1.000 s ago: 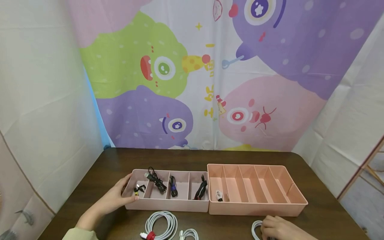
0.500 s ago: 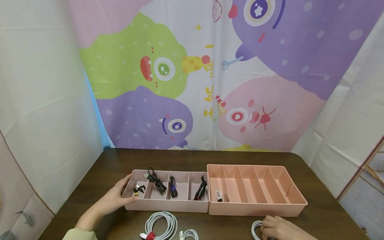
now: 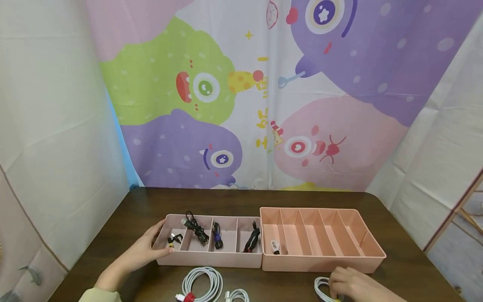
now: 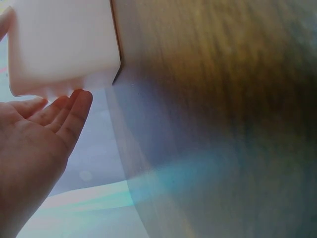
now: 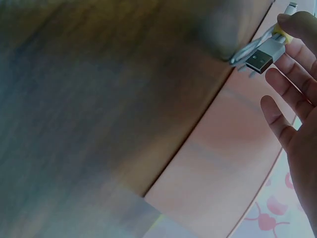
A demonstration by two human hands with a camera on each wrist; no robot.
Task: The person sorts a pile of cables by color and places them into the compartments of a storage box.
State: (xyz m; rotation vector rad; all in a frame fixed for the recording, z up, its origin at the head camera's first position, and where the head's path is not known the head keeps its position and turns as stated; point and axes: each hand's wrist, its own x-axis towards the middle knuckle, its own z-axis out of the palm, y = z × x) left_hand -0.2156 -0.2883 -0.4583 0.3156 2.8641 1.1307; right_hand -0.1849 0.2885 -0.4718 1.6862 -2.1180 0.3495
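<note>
My left hand point(image 3: 142, 249) grips the left end of a mauve divided box point(image 3: 211, 258), thumb over the front corner and fingers at the far side. In the left wrist view, its fingers point(image 4: 74, 116) lie against the box wall point(image 4: 64, 44). At the lower right of the head view, my right hand point(image 3: 349, 283) pinches a coiled white USB cable point(image 3: 320, 289) in front of a peach divided box point(image 3: 324, 263). The right wrist view shows the cable's USB plug point(image 5: 267, 55) and yellow tie point(image 5: 282, 34) by the thumb.
Black cables point(image 3: 197, 230) lie in the mauve box's compartments, and a small white cable point(image 3: 275, 247) sits in the peach box's left compartment. A large white coil point(image 3: 205, 277) with a red tie point(image 3: 189, 297) and a smaller white coil point(image 3: 237, 295) rest on the dark table point(image 3: 294, 289).
My right hand has shifted slightly up with the white USB cable, and a bit of yellow now shows under the fingers. The left hand stays on the mauve box.
</note>
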